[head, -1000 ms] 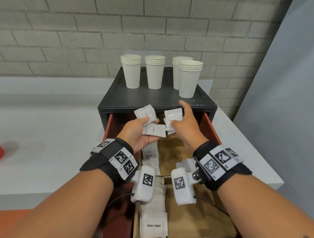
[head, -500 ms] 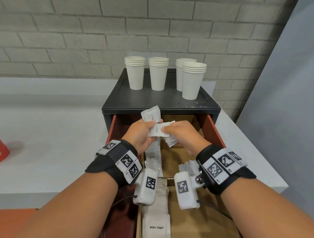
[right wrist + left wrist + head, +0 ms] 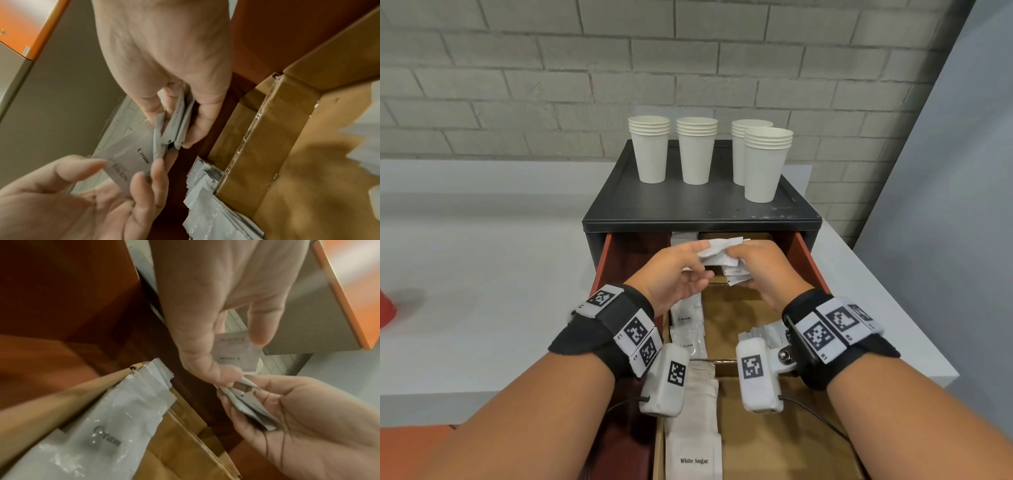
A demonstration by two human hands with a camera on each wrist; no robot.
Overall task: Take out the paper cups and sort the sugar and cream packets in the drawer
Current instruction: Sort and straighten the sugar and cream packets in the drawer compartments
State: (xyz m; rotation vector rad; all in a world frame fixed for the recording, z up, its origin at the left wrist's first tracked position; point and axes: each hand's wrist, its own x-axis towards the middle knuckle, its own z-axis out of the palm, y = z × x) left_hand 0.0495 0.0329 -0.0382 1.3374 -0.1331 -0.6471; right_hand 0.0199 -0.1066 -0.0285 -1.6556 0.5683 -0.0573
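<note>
The paper cups [image 3: 697, 150] are already out. They stand in four stacks on top of the black cabinet [image 3: 702, 209], far past the fingertips. So the step now is sorting the packets.

Both hands are over the open drawer [image 3: 804, 253]. The right hand [image 3: 760, 270] has its fingers [image 3: 197, 123] curled round a small bunch of white packets [image 3: 176, 123]. The left hand [image 3: 674, 274] pinches one cream packet [image 3: 131, 164] between thumb and fingers [image 3: 144, 191], right next to the bunch. It looks like this packet is being passed from one hand to the other.

Below the left fingers, more cream packets [image 3: 686, 318] lie in a row in the cardboard tray [image 3: 736, 308]. Closer to the wrists, under the left hand, lies a white sugar packet [image 3: 693, 459].

Next, I think the left hand should drop its cream packet onto the cream row below. It must read the word on each packet first, since they all look the same.

A second ago the hands were a bit apart and each held packets up high. Now the hands are together, and the packets sit lower and bunched between the fingertips.
</note>
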